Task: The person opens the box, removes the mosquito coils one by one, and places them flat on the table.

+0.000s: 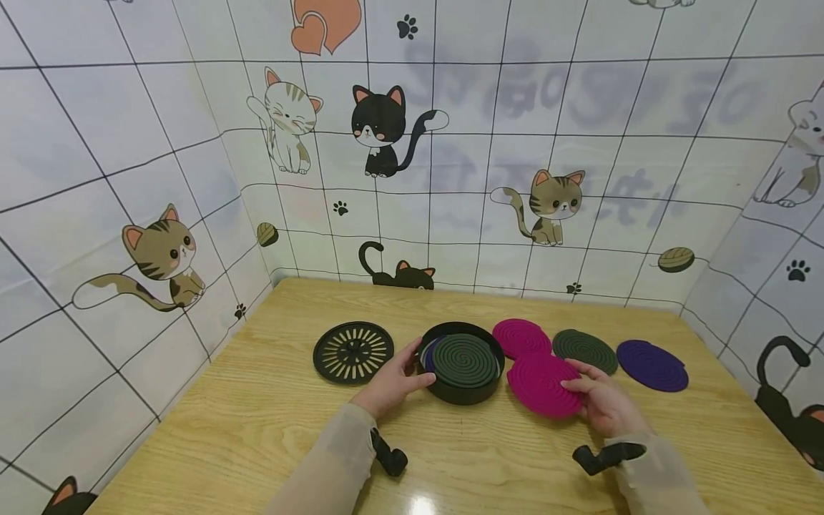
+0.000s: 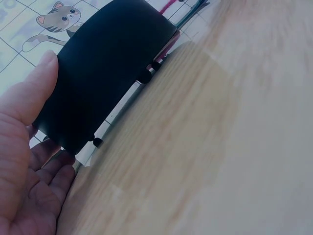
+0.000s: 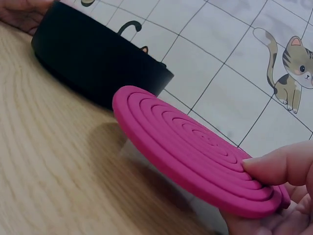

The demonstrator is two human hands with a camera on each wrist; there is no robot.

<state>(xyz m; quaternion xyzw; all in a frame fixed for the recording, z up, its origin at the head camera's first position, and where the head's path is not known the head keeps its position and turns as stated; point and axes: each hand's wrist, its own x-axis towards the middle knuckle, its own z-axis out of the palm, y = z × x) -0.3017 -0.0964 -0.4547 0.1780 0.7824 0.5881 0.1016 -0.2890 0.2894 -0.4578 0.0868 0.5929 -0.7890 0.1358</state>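
The left hand (image 1: 395, 384) grips and the right hand (image 1: 610, 406) pinches. The surface (image 1: 463, 450) is yellow wood. The black tin (image 1: 465, 395) is between the hands, with the left thumb and fingers round its left side. The lid (image 1: 353, 352) with holes lies left of the tin. The pink coil (image 1: 543, 386) is in the right thumb and fingers, up off the surface, just right of the tin. A green coil (image 1: 466, 360) is in the tin. Farther off lie a second pink coil (image 1: 520, 337), a second green coil (image 1: 585, 351) and a purple coil (image 1: 652, 365).
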